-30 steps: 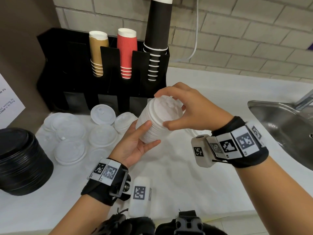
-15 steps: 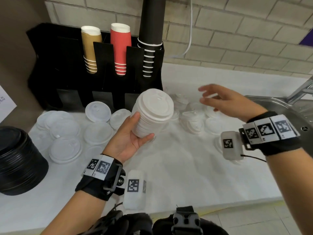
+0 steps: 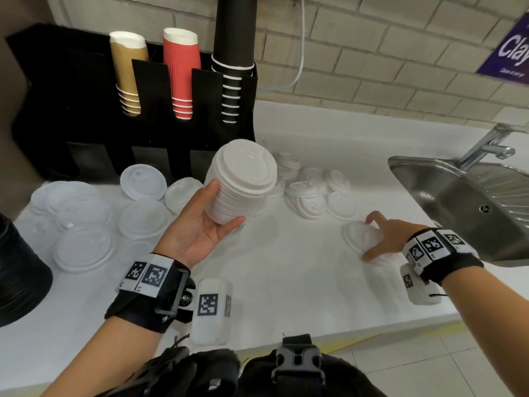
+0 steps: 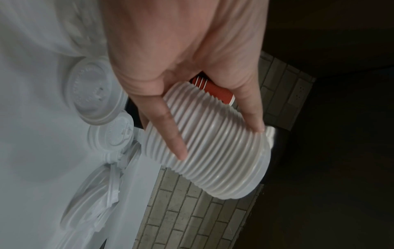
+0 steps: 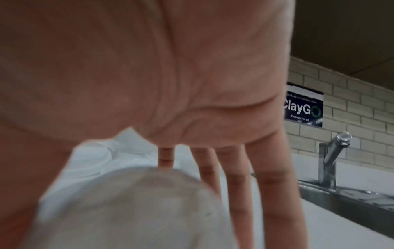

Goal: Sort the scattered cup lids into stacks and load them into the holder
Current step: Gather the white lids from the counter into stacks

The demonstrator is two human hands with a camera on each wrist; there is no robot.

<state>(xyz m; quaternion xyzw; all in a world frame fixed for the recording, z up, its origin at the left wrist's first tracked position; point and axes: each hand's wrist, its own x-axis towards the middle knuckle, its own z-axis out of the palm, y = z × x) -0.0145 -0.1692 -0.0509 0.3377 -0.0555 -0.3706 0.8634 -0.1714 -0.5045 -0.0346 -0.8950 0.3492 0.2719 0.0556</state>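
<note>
Gripping lid stack (image 3: 240, 181), left hand (image 3: 197, 227); right hand (image 3: 383, 239) clasping lid (image 3: 356, 234), white counter (image 3: 286, 282) by sink (image 3: 458, 196)

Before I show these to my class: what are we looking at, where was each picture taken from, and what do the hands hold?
No machine here: a person works bare-handed, wearing a camera on the head and one on each wrist. The wide picture is the head view, looking down at a white counter. The two close-ups look along each hand from the wrist.

The left hand grips a stack of white lids; the left wrist view shows its ribbed side between the fingers. The right hand reaches down onto a single lid near the sink; whether it grips yet is unclear.

More white lids and clear lids lie scattered on the counter. Behind stands a black holder with cups.
</note>
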